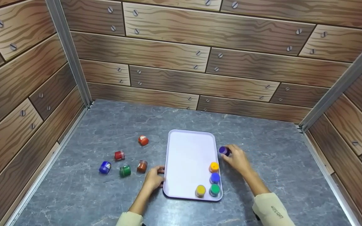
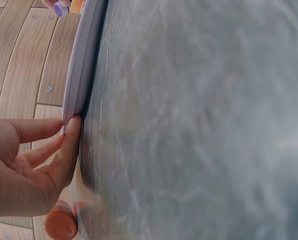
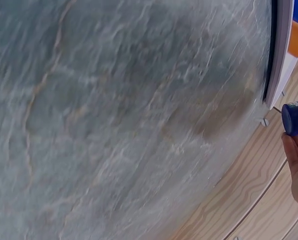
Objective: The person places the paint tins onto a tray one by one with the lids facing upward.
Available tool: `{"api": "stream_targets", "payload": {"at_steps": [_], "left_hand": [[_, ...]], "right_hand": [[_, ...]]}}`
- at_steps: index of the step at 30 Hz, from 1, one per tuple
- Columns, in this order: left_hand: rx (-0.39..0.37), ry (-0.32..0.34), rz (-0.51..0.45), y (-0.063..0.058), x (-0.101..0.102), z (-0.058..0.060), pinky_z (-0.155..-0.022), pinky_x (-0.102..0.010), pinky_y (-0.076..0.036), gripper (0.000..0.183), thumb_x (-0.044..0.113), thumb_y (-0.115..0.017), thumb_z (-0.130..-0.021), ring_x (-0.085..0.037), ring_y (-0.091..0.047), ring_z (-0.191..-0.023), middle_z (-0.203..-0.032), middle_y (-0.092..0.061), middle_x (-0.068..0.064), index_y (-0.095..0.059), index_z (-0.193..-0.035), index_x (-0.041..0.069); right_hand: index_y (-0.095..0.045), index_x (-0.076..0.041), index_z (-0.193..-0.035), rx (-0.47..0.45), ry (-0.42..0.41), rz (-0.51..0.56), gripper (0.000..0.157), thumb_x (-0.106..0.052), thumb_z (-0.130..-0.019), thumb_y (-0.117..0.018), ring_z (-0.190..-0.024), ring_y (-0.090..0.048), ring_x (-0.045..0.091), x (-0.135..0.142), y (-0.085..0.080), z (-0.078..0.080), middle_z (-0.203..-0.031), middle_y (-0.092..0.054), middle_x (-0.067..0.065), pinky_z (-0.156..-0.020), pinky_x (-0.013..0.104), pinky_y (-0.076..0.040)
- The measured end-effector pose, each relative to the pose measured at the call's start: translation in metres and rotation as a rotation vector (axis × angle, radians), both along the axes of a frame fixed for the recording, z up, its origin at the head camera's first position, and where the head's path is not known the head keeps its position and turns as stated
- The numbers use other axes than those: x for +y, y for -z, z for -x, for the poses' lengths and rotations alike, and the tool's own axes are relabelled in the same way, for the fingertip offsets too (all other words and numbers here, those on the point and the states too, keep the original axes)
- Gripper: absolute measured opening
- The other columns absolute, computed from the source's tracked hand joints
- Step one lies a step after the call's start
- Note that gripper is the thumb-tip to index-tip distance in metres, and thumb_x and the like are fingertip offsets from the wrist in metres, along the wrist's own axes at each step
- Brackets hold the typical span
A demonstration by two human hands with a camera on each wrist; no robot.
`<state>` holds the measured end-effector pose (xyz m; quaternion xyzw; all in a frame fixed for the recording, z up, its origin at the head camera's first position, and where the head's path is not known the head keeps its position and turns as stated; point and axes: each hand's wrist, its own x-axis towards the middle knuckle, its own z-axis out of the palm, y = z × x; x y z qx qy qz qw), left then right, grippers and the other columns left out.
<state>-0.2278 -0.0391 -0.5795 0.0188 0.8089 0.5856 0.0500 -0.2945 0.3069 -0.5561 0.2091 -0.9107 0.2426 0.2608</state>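
A purple paint jar (image 1: 224,151) is held between the thumb and fingers of my right hand (image 1: 238,159), just off the tray's right edge. In the right wrist view the same jar (image 3: 294,119) looks dark blue and lies tilted in the fingers. My left hand (image 1: 154,179) pinches the left rim of the lilac tray (image 1: 190,157); the left wrist view has its fingertips on that rim (image 2: 75,95). Standing on the tray's right side are an orange-yellow jar (image 1: 214,167), a blue jar (image 1: 215,178) and a green jar (image 1: 214,190), with a yellow jar (image 1: 200,191) beside the green one.
Left of the tray, several jars lie on the grey marbled table (image 1: 262,138): orange (image 1: 143,140), red (image 1: 119,155), blue (image 1: 105,167), dark green (image 1: 125,170) and brown (image 1: 142,166), the brown one close to my left hand. Wood-patterned walls (image 1: 168,47) enclose the table's back and sides.
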Motion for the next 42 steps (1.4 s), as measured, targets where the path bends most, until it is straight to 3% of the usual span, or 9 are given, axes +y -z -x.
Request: {"api": "stream_targets", "payload": {"at_steps": [6, 16, 24, 33, 42], "left_hand": [[-0.003, -0.004, 0.009, 0.000, 0.000, 0.000, -0.047, -0.030, -0.052, 0.047, -0.016, -0.053, -0.066, -0.022, -0.057, -0.072, -0.096, -0.061, -0.016, -0.055, -0.112, -0.011], [-0.007, -0.005, 0.017, 0.000, 0.000, 0.001, -0.047, -0.030, -0.053, 0.045, -0.016, -0.055, -0.067, -0.021, -0.057, -0.070, -0.095, -0.061, -0.015, -0.055, -0.112, -0.010], [-0.012, -0.003, 0.007, 0.000, -0.001, 0.000, -0.046, -0.029, -0.052, 0.045, -0.015, -0.054, -0.068, -0.021, -0.057, -0.066, -0.096, -0.060, -0.015, -0.055, -0.112, -0.010], [-0.001, 0.005, -0.021, 0.001, -0.001, 0.000, -0.045, -0.030, -0.052, 0.046, -0.017, -0.053, -0.065, -0.020, -0.057, -0.065, -0.095, -0.060, -0.017, -0.055, -0.111, -0.011], [-0.005, 0.010, -0.032, 0.000, -0.001, 0.000, -0.045, -0.030, -0.052, 0.047, -0.018, -0.052, -0.065, -0.017, -0.056, -0.062, -0.094, -0.061, -0.016, -0.055, -0.111, -0.011]], "right_hand": [[-0.063, 0.003, -0.094, -0.076, 0.008, 0.048, 0.031, -0.006, -0.069, -0.077, -0.073, -0.058, 0.028, -0.008, 0.001, 0.000, -0.084, -0.060, 0.013, -0.064, 0.040, -0.052], [-0.063, 0.006, -0.097, -0.108, -0.020, 0.176, 0.031, -0.002, -0.070, -0.076, -0.074, -0.059, 0.028, -0.021, 0.006, 0.001, -0.083, -0.062, 0.014, -0.067, 0.039, -0.053], [-0.063, 0.006, -0.104, -0.203, 0.025, 0.230, 0.035, -0.004, -0.072, -0.075, -0.076, -0.060, 0.026, -0.029, 0.011, 0.001, -0.085, -0.061, 0.012, -0.069, 0.038, -0.053], [-0.060, 0.004, -0.100, -0.312, 0.047, 0.321, 0.032, -0.004, -0.073, -0.074, -0.081, -0.061, 0.027, -0.033, 0.014, 0.001, -0.088, -0.063, 0.013, -0.073, 0.037, -0.052], [-0.062, 0.002, -0.107, -0.373, -0.022, 0.267, 0.034, -0.002, -0.075, -0.073, -0.086, -0.062, 0.030, -0.031, 0.016, 0.003, -0.100, -0.063, 0.018, -0.077, 0.039, -0.052]]}}
